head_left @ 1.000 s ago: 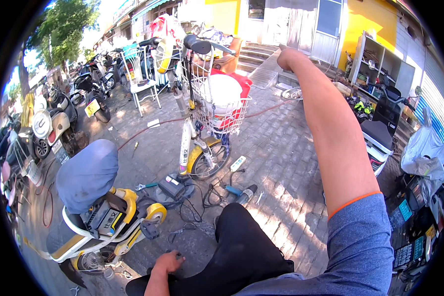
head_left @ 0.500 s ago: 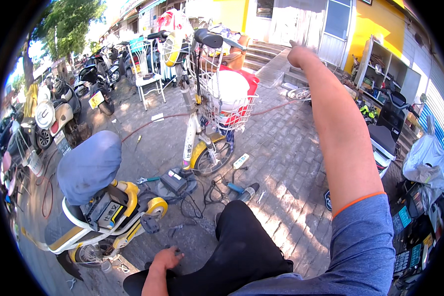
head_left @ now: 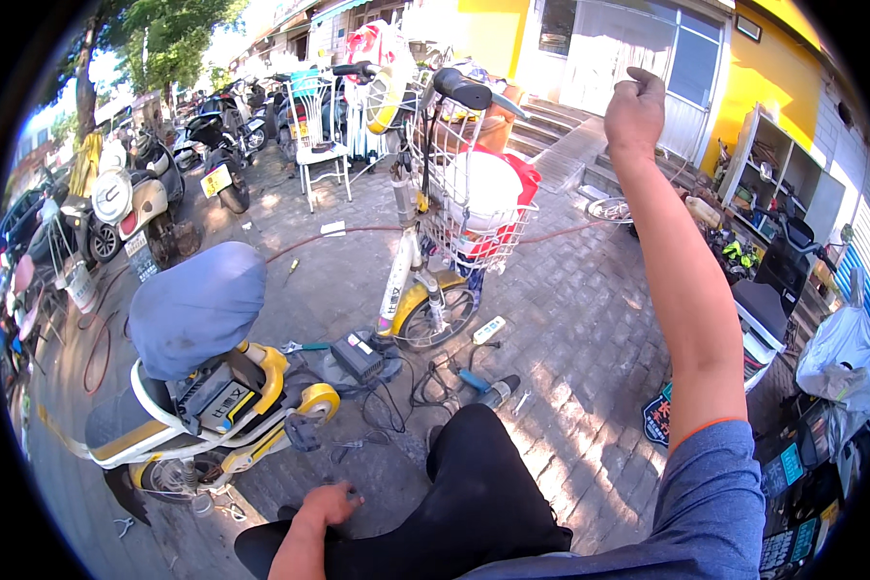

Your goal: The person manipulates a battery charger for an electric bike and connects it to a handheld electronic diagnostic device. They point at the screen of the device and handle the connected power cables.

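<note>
Close by, the person's bare left hand [head_left: 331,505] hangs low over the black trousers [head_left: 483,483], its grip unclear to me; to its left is the yellow-and-white bike [head_left: 224,404] with the blue-grey cloth-covered saddle [head_left: 195,309]. Beyond lies a dark box-shaped device [head_left: 360,358]; farther out, the raised right hand [head_left: 636,114] is curled, nothing visible inside.

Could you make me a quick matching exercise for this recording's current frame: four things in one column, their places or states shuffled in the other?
Column one:
1. Right hand
2. Left hand
3. Covered seat
4. White chair

Column two:
A. Blue-grey, on the yellow-and-white two-wheeler at the left
B. Low, close to the black trousers
C. Upright on the paving, farther back
D. Raised, arm stretched out in front

Right pairs: 1-D, 2-B, 3-A, 4-C.
</note>
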Available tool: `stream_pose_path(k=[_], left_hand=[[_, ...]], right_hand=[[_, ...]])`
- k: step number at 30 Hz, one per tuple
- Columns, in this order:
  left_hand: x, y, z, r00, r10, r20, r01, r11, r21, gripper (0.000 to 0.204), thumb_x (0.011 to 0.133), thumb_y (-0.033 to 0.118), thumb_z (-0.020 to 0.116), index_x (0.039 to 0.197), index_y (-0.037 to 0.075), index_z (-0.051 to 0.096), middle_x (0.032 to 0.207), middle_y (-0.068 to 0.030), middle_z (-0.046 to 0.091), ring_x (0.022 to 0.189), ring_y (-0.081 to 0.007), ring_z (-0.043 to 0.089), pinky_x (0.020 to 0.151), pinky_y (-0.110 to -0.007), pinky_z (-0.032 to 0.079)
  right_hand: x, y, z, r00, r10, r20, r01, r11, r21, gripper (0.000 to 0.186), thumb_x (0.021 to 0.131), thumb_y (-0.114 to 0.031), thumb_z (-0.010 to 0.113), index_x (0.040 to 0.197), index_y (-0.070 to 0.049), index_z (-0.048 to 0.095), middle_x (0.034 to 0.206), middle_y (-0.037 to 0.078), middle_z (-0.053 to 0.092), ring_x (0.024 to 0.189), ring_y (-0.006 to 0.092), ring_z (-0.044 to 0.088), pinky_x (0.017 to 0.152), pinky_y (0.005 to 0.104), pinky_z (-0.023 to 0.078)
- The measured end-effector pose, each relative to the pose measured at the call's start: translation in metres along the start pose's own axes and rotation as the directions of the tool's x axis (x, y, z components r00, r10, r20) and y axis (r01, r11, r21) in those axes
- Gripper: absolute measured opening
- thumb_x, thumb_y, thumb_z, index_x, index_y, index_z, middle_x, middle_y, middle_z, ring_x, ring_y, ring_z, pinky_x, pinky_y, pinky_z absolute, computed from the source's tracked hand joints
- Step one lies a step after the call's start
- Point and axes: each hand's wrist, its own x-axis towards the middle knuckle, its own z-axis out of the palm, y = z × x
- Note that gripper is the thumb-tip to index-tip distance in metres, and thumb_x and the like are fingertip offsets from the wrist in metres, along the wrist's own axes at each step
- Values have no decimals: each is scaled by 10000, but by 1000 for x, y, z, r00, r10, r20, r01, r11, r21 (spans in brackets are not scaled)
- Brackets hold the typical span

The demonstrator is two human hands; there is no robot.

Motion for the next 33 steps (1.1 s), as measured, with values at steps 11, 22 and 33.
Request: stream_pose_path(k=[11,22,33], left_hand=[[24,-23,24,977,202,66,-207,976,70,601,1011,557,609,1422,122,658,1336,-243,707,1274,-438,649,1064,-514,521],[-2,-9,4,999,-16,47,14,999,43,596,1012,553,604,1402,109,677,1331,-236,716,1277,-431,653,1072,-500,517],[7,4,1,998,48,31,-49,998,48,594,1016,548,605,1411,109,670,1348,-235,708,1278,-420,655,1084,-498,514]], right_hand=[[-170,-210,-119,246,-967,62,676,218,704,199,913,1,605,1075,-71,696,844,56,640,698,210,645,613,361,529],[-134,-148,-51,657,-754,33,594,544,592,284,923,-30,646,1194,-91,702,789,35,646,622,179,627,556,345,508],[27,73,47,686,383,618,49,824,-565,770,930,-116,521,1678,-112,336,1319,311,699,1162,438,711,1019,465,540]])
